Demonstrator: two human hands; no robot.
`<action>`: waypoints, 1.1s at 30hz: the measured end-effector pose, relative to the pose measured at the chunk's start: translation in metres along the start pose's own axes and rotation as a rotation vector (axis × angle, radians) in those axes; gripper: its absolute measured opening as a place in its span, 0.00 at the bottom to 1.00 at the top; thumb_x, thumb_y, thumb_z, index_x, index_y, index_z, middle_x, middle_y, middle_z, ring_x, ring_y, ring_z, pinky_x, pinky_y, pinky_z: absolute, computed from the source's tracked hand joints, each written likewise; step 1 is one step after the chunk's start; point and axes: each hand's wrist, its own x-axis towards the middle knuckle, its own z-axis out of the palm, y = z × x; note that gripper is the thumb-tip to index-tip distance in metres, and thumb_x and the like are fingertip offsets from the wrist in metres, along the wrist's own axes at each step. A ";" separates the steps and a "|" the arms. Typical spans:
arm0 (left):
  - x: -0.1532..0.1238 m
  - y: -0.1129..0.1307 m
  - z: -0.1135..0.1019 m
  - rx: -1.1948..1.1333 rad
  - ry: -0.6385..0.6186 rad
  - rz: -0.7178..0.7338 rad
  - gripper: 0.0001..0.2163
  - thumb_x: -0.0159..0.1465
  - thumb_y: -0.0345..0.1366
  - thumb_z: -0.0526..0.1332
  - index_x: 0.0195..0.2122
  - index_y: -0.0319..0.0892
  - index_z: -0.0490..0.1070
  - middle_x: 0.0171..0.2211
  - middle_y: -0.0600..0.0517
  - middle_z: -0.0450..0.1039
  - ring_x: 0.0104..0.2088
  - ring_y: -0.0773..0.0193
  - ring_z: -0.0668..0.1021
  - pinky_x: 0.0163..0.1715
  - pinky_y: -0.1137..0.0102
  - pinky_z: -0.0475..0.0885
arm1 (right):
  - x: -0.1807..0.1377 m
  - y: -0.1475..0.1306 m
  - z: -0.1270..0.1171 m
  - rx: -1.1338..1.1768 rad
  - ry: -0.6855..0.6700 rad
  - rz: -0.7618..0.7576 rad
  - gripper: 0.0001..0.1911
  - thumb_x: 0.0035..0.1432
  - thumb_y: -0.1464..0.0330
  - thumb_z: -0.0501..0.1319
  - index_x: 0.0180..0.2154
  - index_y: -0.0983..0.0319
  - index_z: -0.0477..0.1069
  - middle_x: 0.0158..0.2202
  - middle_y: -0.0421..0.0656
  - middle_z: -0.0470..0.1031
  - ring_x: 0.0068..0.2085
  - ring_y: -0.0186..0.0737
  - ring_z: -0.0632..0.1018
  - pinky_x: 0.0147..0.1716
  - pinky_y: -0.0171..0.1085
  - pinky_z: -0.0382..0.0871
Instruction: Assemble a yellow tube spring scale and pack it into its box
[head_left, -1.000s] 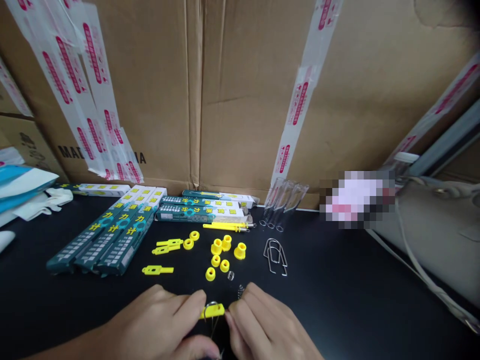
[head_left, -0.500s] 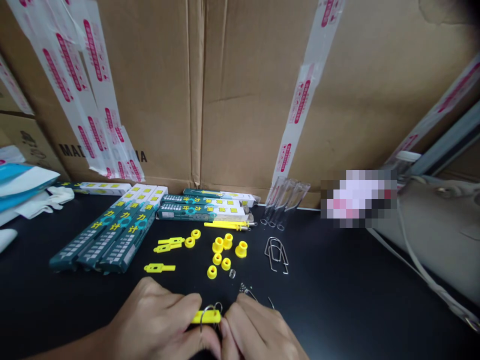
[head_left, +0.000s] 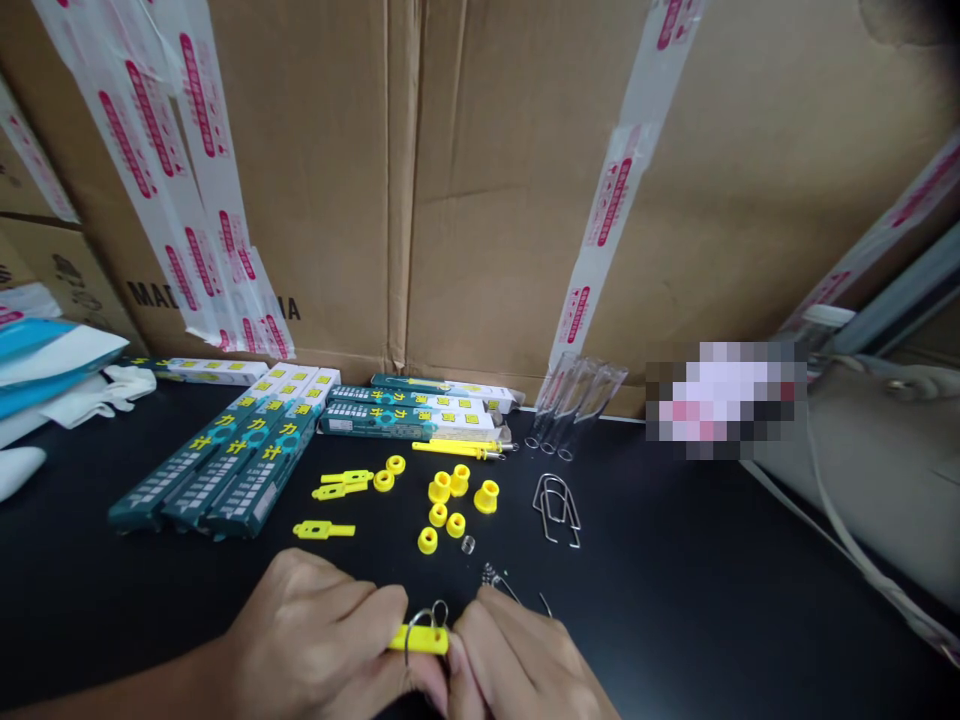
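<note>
My left hand [head_left: 322, 630] is closed round a flat yellow plastic strip [head_left: 421, 640], whose end with a small hole sticks out between the two hands. A thin metal wire hook [head_left: 440, 610] curves up over this end and forms a loop. My right hand [head_left: 525, 655] pinches at the strip's tip, where the wire's lower part is hidden by the fingers. Just beyond the right hand lie a small spring [head_left: 491, 575] and a bit of bent wire [head_left: 545, 604]. Farther off are several yellow collars [head_left: 439, 488] and flat yellow pieces [head_left: 324, 530].
Green-and-white boxes [head_left: 247, 490] lie at the left and back. Clear tubes [head_left: 577, 410] lean against a large cardboard box [head_left: 495, 200]. Bent wire hooks [head_left: 556, 508] rest right of the collars. A white cord [head_left: 832, 550] and a grey bag [head_left: 885, 480] are at the right.
The whole view has shifted slightly, with things on the table a little farther right. Both hands keep nearly the same grip on the yellow strip and the wire.
</note>
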 end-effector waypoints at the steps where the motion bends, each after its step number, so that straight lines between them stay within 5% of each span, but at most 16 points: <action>1: 0.000 0.001 -0.001 0.001 -0.007 0.002 0.25 0.80 0.40 0.48 0.24 0.44 0.66 0.15 0.60 0.70 0.13 0.69 0.76 0.15 0.66 0.65 | 0.001 0.000 -0.001 0.010 -0.011 -0.006 0.23 0.76 0.73 0.49 0.25 0.59 0.62 0.19 0.35 0.63 0.18 0.31 0.66 0.17 0.36 0.56; 7: 0.002 0.002 -0.008 -0.002 -0.114 0.005 0.30 0.81 0.44 0.43 0.20 0.44 0.65 0.13 0.60 0.67 0.12 0.71 0.72 0.14 0.67 0.64 | 0.015 0.003 -0.016 0.121 -0.144 -0.014 0.22 0.77 0.75 0.43 0.31 0.61 0.66 0.24 0.38 0.69 0.24 0.33 0.71 0.23 0.33 0.64; 13: 0.008 -0.004 -0.005 0.030 -0.084 -0.042 0.29 0.80 0.51 0.44 0.21 0.44 0.62 0.14 0.61 0.66 0.12 0.72 0.73 0.13 0.68 0.62 | 0.018 0.009 -0.021 0.314 -0.193 0.102 0.22 0.80 0.64 0.38 0.41 0.61 0.68 0.30 0.41 0.73 0.29 0.35 0.76 0.29 0.29 0.73; 18: 0.013 -0.001 -0.004 0.107 -0.103 -0.005 0.27 0.82 0.43 0.39 0.25 0.46 0.64 0.16 0.60 0.69 0.14 0.69 0.75 0.15 0.66 0.63 | 0.016 0.009 -0.021 0.352 -0.184 0.148 0.21 0.75 0.52 0.48 0.54 0.60 0.67 0.35 0.42 0.78 0.31 0.37 0.81 0.34 0.31 0.80; 21: 0.010 0.000 -0.004 0.146 -0.134 0.040 0.26 0.82 0.40 0.40 0.26 0.46 0.65 0.17 0.60 0.69 0.15 0.67 0.75 0.16 0.63 0.62 | 0.014 0.006 -0.019 0.379 -0.187 0.147 0.22 0.74 0.53 0.54 0.57 0.61 0.68 0.40 0.46 0.79 0.36 0.39 0.83 0.39 0.31 0.80; 27: 0.004 0.000 -0.003 0.174 -0.116 0.080 0.25 0.81 0.33 0.40 0.25 0.46 0.63 0.18 0.59 0.67 0.16 0.65 0.72 0.17 0.63 0.59 | 0.015 0.007 -0.020 0.479 0.010 0.193 0.06 0.70 0.72 0.62 0.43 0.61 0.79 0.36 0.45 0.76 0.34 0.38 0.80 0.35 0.33 0.77; 33: 0.003 -0.001 -0.002 0.178 -0.168 0.049 0.25 0.81 0.34 0.39 0.28 0.46 0.66 0.21 0.57 0.71 0.20 0.62 0.76 0.20 0.62 0.62 | 0.020 0.008 -0.030 0.579 0.094 0.311 0.10 0.65 0.79 0.64 0.43 0.59 0.78 0.34 0.40 0.82 0.33 0.36 0.81 0.34 0.31 0.77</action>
